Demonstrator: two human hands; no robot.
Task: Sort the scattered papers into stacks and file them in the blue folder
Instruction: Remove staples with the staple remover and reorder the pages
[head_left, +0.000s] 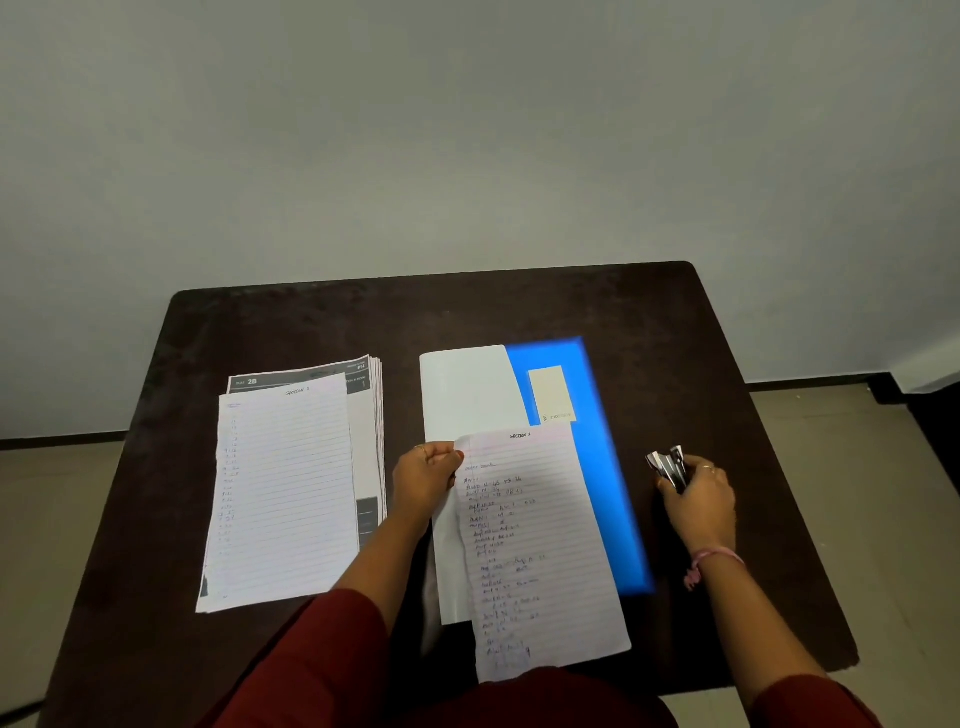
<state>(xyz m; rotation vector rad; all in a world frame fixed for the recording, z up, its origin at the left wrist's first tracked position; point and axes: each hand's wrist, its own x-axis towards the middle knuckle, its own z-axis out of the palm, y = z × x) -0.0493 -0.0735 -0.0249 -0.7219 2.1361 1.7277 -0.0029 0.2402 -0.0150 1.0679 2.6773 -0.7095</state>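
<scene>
The blue folder lies on the dark table, right of centre, with a beige label on it. White sheets cover its left part. My left hand pinches the upper left corner of a lined handwritten sheet headed "Section 1", which lies over the white sheets and the folder. My right hand is to the right of the folder and grips a small black and silver stapler. A second stack lies at the left, topped by a lined page over printed pages.
The table's front edge is close to my body, and its right edge is just beyond my right hand. A pale wall stands behind the table, with tiled floor on both sides. Bare tabletop shows along the back.
</scene>
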